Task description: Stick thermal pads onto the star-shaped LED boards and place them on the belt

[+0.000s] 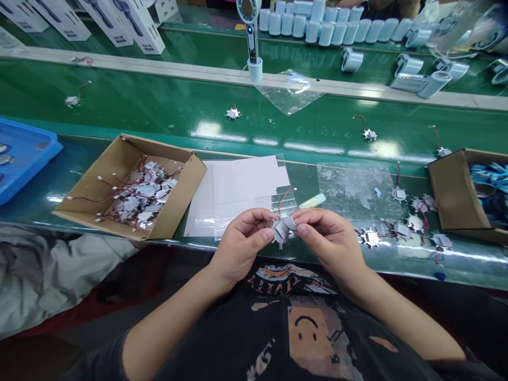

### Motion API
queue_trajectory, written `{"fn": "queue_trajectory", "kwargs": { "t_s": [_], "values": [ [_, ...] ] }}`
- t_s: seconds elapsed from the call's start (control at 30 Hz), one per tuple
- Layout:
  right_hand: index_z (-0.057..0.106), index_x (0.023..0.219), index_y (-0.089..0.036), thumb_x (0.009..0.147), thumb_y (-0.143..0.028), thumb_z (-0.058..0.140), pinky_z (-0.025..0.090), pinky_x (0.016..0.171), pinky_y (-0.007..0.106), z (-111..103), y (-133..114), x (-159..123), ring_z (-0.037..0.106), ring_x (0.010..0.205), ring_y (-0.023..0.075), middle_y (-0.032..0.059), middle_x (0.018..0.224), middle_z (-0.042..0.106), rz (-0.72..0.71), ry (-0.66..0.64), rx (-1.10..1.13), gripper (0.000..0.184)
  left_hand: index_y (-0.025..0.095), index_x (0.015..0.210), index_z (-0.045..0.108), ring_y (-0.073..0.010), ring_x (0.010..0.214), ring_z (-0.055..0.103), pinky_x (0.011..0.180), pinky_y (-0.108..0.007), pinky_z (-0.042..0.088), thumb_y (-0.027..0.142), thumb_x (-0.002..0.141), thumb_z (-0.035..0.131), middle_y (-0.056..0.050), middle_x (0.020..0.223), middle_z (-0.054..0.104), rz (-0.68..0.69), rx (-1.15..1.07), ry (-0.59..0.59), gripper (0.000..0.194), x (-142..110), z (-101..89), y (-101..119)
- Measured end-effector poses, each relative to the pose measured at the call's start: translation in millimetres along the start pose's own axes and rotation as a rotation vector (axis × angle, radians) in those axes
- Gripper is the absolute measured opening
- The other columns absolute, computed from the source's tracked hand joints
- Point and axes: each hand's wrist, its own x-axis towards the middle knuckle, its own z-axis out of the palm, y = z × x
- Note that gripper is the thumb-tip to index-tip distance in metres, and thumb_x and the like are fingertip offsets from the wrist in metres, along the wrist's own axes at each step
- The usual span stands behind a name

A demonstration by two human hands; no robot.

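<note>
Close to my body, my left hand (246, 239) pinches a small silvery star-shaped part (280, 231) with a red wire rising from it. The fingers of my right hand (326, 233) are closed on a small grey strip (290, 223) at the part's right side; whether the strip is stuck to it I cannot tell. Just behind my right hand lies a pale yellow-green stick (312, 201). White sheets (244, 180) lie behind my left hand. Several similar wired parts (402, 230) are scattered right of my right hand.
A cardboard box (183, 194) of wired parts stands left, beside a blue tray (29, 153). Another cardboard box (458, 193) stands right. Behind are a green belt (166, 114) with spaced parts, a rail holding an upright handheld device (252, 39), white cartons (138, 26) and pale-blue cylinders (311, 32).
</note>
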Motion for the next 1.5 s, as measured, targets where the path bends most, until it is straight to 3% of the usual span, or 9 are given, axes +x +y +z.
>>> {"fn": "queue_trajectory", "kwargs": {
  "t_s": [0.63, 0.8, 0.9, 1.03, 1.13, 1.3, 1.4, 1.5],
  "values": [
    [0.067, 0.095, -0.021, 0.09, -0.018, 0.064, 0.053, 0.086, 0.028, -0.1, -2.5, 0.6, 0.065, 0.096, 0.0116, 0.0009, 0.101, 0.068, -0.035, 0.005, -0.044, 0.006, 0.02, 0.092, 0.073, -0.0078, 0.076, 0.061, 0.07, -0.015, 0.052, 0.029, 0.071, 0.086, -0.002, 0.088, 0.066, -0.02, 0.011, 0.028, 0.026, 1.4, 0.8, 0.5],
    [0.064, 0.095, -0.017, 0.086, -0.012, 0.063, 0.051, 0.088, 0.027, 1.1, -12.6, 4.6, 0.064, 0.097, 0.0108, 0.0027, 0.1, 0.068, -0.272, -0.053, -0.298, 0.01, 0.019, 0.093, 0.073, -0.0067, 0.074, 0.06, 0.068, -0.013, 0.051, 0.027, 0.072, 0.085, -0.002, 0.087, 0.065, -0.016, 0.002, 0.029, 0.025, 1.8, 0.9, -0.5],
    [0.061, 0.102, -0.016, 0.083, -0.015, 0.066, 0.05, 0.087, 0.031, 1.0, -17.1, 3.6, 0.062, 0.1, 0.0135, 0.0049, 0.108, 0.066, -0.41, -0.107, -0.522, 0.019, 0.02, 0.093, 0.073, -0.0069, 0.077, 0.061, 0.07, -0.012, 0.051, 0.025, 0.071, 0.085, -0.002, 0.09, 0.065, -0.016, -0.001, 0.038, 0.026, 2.2, 1.3, -0.3],
    [0.058, 0.111, -0.019, 0.083, -0.024, 0.066, 0.045, 0.082, 0.038, -0.9, -19.0, -0.6, 0.061, 0.1, 0.0182, 0.0037, 0.116, 0.064, -0.49, -0.164, -0.796, 0.029, 0.02, 0.095, 0.072, -0.0056, 0.078, 0.06, 0.072, -0.011, 0.051, 0.024, 0.074, 0.083, -0.002, 0.088, 0.063, -0.011, 0.021, 0.038, 0.024, 2.6, -0.3, 0.8],
    [0.057, 0.112, -0.019, 0.085, -0.025, 0.065, 0.043, 0.083, 0.037, -1.8, -20.6, -1.2, 0.06, 0.101, 0.0175, 0.0034, 0.118, 0.064, -0.486, -0.188, -0.8, 0.03, 0.022, 0.097, 0.072, -0.0053, 0.078, 0.059, 0.074, -0.01, 0.05, 0.024, 0.076, 0.081, -0.002, 0.089, 0.063, 0.027, 0.088, 0.01, 0.023, 2.2, -3.7, 1.5],
    [0.057, 0.115, -0.021, 0.083, -0.022, 0.062, 0.042, 0.089, 0.035, 2.1, -21.0, 2.3, 0.058, 0.106, 0.0165, 0.0033, 0.119, 0.063, -0.453, -0.082, -0.679, 0.033, 0.031, 0.095, 0.072, -0.0104, 0.086, 0.063, 0.076, -0.014, 0.052, 0.03, 0.074, 0.082, 0.0, 0.093, 0.064, 0.084, 0.264, 0.064, 0.023, 5.5, -12.1, 2.3],
    [0.055, 0.12, -0.022, 0.082, -0.025, 0.059, 0.042, 0.084, 0.037, 4.0, -17.8, 9.2, 0.058, 0.103, 0.0185, 0.0032, 0.12, 0.062, -0.49, -0.061, -0.716, 0.039, 0.039, 0.092, 0.071, -0.0178, 0.091, 0.063, 0.081, -0.023, 0.055, 0.04, 0.065, 0.085, 0.002, 0.097, 0.065, 0.02, 0.323, 0.127, 0.03, 18.1, -17.2, 3.9],
    [0.051, 0.127, -0.022, 0.082, -0.027, 0.056, 0.042, 0.088, 0.04, 0.4, -14.3, 13.8, 0.056, 0.108, 0.0205, 0.0054, 0.127, 0.059, -0.542, -0.009, -0.747, 0.046, 0.04, 0.087, 0.071, -0.0212, 0.095, 0.061, 0.084, -0.027, 0.055, 0.046, 0.055, 0.089, 0.001, 0.097, 0.063, 0.013, 0.355, 0.182, 0.038, 34.0, -12.9, 8.2]
  ]
}}
